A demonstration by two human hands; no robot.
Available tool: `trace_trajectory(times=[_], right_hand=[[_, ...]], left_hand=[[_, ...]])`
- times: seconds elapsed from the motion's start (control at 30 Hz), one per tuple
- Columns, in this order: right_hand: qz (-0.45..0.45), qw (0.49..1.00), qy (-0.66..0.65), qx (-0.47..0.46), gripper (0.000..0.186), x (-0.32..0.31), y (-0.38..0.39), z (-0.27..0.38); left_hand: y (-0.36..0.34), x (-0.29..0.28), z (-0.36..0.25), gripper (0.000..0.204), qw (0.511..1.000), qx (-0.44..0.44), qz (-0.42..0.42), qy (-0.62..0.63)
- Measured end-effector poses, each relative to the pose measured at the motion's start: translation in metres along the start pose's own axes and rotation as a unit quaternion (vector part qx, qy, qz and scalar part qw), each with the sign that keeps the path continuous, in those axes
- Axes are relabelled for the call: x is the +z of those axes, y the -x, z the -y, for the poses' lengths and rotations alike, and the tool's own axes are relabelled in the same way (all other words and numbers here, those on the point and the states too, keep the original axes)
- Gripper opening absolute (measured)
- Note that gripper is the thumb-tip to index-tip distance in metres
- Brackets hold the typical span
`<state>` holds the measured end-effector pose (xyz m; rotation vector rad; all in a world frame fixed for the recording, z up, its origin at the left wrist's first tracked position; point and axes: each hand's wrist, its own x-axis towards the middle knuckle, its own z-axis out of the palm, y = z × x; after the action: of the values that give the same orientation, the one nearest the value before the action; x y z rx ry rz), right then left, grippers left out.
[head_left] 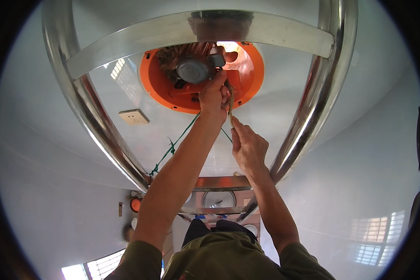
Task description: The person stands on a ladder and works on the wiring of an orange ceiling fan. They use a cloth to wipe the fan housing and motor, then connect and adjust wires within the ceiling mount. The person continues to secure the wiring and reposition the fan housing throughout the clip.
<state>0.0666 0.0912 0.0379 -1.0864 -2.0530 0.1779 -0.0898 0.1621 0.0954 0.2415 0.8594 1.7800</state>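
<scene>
An orange round fan housing [253,88] is set in the pale wall, with a dirt-covered grey motor [192,70] inside it. My left hand [212,98] is raised to the lower right of the motor, its fingers curled round a tan rope [231,108]. Part of that grip is hidden behind the hand. Lower down, my right hand [249,147] pinches the same rope between thumb and forefinger. Thin green string [172,148] runs from below the housing down to the left ladder rail, passing behind my left forearm.
A shiny metal ladder [308,112] frames my arms on both sides, its wide crosspiece [140,33] passing above the motor. A beige wall socket [134,117] is left of the housing. Far below, a round metal lid [218,199] shows between the lower rungs.
</scene>
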Motion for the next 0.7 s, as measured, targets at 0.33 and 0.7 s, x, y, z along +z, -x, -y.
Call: trace_trajectory(times=[0.33,0.7], right_hand=[[-0.015,0.999,-0.048,0.000,0.037,0.000,-0.001,0.001],[-0.027,0.987,-0.154,0.019,0.045,-0.002,-0.002,-0.001]], left_hand=[[-0.008,0.003,0.003,0.019,0.998,0.038,0.047,-0.016],[-0.017,-0.010,-0.009,0.014,0.984,-0.031,0.173,0.032]])
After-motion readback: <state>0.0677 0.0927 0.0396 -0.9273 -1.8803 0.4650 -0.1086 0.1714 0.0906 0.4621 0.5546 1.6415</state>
